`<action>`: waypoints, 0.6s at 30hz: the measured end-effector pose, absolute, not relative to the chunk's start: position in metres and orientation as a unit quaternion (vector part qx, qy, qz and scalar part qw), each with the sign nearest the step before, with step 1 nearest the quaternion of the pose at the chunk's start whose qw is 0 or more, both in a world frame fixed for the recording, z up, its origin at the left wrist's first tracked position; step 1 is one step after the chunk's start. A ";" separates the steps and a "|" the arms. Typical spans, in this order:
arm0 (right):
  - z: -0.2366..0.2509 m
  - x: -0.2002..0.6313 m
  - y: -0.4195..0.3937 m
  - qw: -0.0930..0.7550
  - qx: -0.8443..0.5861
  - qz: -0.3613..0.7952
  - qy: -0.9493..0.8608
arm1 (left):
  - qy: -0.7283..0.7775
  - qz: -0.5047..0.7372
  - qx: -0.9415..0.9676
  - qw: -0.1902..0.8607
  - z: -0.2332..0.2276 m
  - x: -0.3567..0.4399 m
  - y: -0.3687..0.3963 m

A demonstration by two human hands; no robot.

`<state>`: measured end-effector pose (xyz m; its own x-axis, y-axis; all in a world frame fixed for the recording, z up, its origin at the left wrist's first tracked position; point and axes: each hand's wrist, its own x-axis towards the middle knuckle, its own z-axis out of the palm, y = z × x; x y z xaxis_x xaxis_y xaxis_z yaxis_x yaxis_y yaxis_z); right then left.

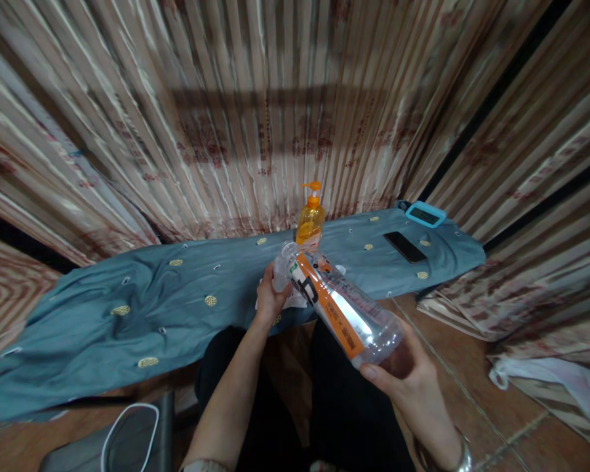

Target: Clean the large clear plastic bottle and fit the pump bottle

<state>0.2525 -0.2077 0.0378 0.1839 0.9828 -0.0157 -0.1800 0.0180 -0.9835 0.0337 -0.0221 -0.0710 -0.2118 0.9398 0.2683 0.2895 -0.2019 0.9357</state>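
Note:
My right hand (413, 377) is wrapped round the base of a large clear plastic bottle (347, 314) with an orange and silver label. The bottle is tilted, its neck end pointing up and left towards my left hand (271, 295). My left fingers are closed on a small clear plastic container (280, 275), right at the bottle's neck; whether the two touch is hard to tell. Beneath, partly covered by the left hand and the bottle, lies a white packet or cloth (295, 301). Just behind stands an orange pump bottle (309, 223), upright and partly filled with orange liquid.
A narrow bench covered with blue-green cloth (177, 295) runs across. A black phone (404, 247) and a light-blue framed digital clock (425, 214) are on its right end. Patterned curtains (255, 131) hang behind. A grey seat (142, 439) with a white loop is at lower left.

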 end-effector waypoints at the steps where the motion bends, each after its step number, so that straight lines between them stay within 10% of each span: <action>1: 0.038 0.253 -0.208 0.588 -0.496 0.495 -0.405 | 0.556 0.542 0.555 0.299 -0.071 0.034 -0.022; 18: 0.038 0.252 -0.207 0.590 -0.500 0.487 -0.406 | 0.558 0.541 0.554 0.297 -0.068 0.033 -0.023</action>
<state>0.2519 -0.2068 0.0384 0.1958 0.9806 -0.0078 -0.1686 0.0259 -0.9853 0.0335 -0.0227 -0.0683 -0.2094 0.9402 0.2685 0.2969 -0.2005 0.9336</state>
